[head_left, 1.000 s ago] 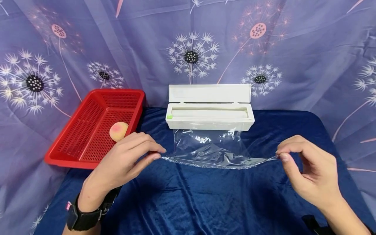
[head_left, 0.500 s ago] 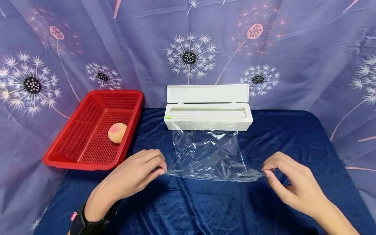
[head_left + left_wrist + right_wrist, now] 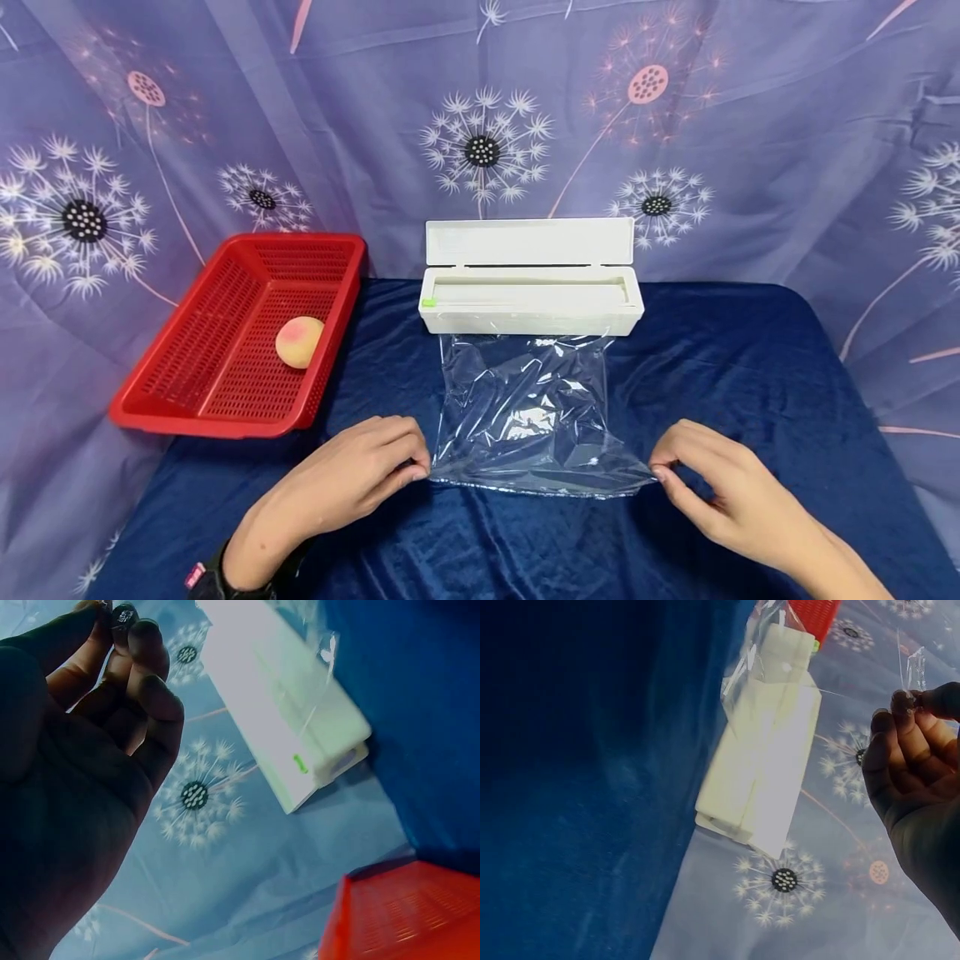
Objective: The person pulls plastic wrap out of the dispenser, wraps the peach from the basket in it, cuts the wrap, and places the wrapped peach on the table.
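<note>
A sheet of clear plastic wrap [image 3: 525,417] runs from the front of a white dispenser box [image 3: 532,321] toward me, wrinkled and shiny. My left hand [image 3: 352,479] pinches the sheet's near left corner between thumb and fingers. Its near right corner is pinched by my right hand [image 3: 731,492]. Between the two hands the front edge sags slightly. The box's lid [image 3: 528,242] stands raised at the back, and the white roll [image 3: 528,294] shows inside. In the left wrist view, the left hand [image 3: 90,735] has its fingertips together near the top edge.
A red plastic basket [image 3: 213,425] stands on the left with a yellow-pink peach [image 3: 298,342] inside it. Dark blue cloth [image 3: 750,358] covers the table. A purple dandelion-print curtain [image 3: 375,125] hangs right behind the box. A small green tab [image 3: 428,303] sits at the box's left end.
Both hands have drawn the plastic wrap toward me, lengthening the sheet. The right hand has also moved left, closer to the left hand. Box and basket stay put.
</note>
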A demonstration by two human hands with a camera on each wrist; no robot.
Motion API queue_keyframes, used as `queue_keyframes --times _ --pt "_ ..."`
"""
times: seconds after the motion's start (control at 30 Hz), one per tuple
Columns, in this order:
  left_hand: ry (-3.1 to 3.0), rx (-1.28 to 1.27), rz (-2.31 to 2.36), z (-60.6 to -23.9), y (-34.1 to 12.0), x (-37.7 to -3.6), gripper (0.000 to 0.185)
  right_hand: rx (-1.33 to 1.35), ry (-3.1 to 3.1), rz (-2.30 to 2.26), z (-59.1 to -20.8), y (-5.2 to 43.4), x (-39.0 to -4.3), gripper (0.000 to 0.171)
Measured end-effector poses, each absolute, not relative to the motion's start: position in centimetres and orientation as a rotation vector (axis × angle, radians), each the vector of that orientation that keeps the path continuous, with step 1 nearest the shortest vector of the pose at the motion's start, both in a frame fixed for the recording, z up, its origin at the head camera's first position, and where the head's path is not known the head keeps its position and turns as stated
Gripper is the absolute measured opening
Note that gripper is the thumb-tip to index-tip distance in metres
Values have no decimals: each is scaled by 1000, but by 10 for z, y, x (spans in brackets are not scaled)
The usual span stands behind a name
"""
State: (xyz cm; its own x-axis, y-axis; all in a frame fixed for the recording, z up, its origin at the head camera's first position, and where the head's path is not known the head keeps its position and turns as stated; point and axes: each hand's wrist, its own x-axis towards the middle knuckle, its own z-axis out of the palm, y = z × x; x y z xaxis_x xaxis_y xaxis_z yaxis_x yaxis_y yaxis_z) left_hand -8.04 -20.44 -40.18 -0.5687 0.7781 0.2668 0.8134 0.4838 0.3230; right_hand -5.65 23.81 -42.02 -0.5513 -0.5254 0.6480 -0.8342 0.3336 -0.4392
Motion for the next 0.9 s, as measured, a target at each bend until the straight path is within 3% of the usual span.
queue_keyframes --times 0.23,0.53,0.9 --pt "-2650 -1456 -624 -419 -200 -75 10 1222 -2301 1079 -444 243 -53 9" --pt "-2647 -1534 -623 -435 -193 -70 10 1248 -2451 1017 -460 243 -47 44" --pt "-2704 -1572 -588 -452 -189 -64 9 1244 -2545 955 -473 245 -40 39"
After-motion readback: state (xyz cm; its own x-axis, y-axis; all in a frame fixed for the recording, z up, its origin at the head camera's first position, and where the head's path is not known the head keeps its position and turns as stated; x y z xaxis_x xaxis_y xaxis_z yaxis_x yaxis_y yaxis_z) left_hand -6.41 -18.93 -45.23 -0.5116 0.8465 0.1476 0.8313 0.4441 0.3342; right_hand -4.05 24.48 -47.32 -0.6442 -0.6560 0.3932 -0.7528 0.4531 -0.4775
